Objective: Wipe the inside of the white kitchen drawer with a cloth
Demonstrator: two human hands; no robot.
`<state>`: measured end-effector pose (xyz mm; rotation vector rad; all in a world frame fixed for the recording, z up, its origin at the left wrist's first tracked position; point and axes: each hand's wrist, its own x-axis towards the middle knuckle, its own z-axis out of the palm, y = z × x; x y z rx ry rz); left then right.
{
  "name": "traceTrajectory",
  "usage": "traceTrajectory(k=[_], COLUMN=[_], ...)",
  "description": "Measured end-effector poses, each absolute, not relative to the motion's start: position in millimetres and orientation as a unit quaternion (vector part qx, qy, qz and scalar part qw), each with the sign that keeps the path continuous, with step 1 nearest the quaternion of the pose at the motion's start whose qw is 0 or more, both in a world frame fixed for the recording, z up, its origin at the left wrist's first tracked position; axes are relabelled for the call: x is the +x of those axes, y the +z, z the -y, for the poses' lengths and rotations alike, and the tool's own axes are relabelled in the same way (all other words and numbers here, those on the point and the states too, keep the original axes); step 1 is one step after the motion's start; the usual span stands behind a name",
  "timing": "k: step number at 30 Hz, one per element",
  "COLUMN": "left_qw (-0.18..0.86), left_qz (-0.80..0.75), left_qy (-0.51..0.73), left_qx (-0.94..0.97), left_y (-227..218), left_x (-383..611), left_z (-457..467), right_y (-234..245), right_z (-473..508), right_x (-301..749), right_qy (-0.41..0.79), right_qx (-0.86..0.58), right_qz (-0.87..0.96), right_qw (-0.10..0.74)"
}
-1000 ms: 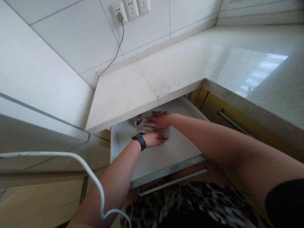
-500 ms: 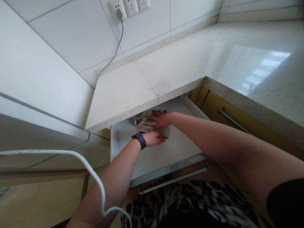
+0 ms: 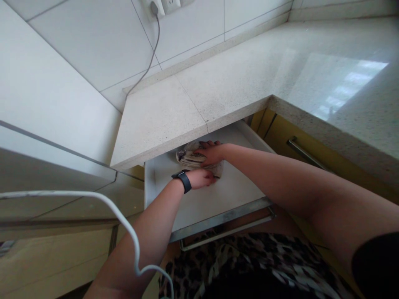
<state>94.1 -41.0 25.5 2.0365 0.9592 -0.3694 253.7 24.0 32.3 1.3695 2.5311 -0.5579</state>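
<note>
A folded beige cloth (image 3: pixel 187 158) with dark print lies in the pulled-out white drawer (image 3: pixel 199 207), towards its back. My right hand (image 3: pixel 212 153) reaches across from the right and grips the top and far side of the cloth, its thumb laid over the folds. Along the near edge of the cloth is my left hand (image 3: pixel 202 178), with a dark watch on the wrist; its fingers curl at the near right corner of the cloth. Parts of the cloth are hidden under both hands.
A speckled stone countertop (image 3: pixel 162 124) overhangs the back of the drawer and turns a corner to the right. The drawer's metal handle (image 3: pixel 227 232) faces my body. A white cable (image 3: pixel 118 216) crosses at lower left. A plug (image 3: pixel 154 7) sits in a wall socket.
The camera view has shifted slightly. Both hands stay on the folded cloth, with hardly any visible movement.
</note>
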Motion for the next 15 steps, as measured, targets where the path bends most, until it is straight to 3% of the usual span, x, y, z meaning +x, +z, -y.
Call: traceTrajectory(k=[15], left_qw=[0.423], left_qz=[-0.377], left_qy=[-0.131], left_qx=[0.813], left_y=[18.9], left_x=[90.6], left_z=[39.5], right_y=[28.4], right_z=[-25.4], right_x=[252.5], right_qy=[-0.187], right_qx=[0.466], right_qz=[-0.859], right_qw=[0.095])
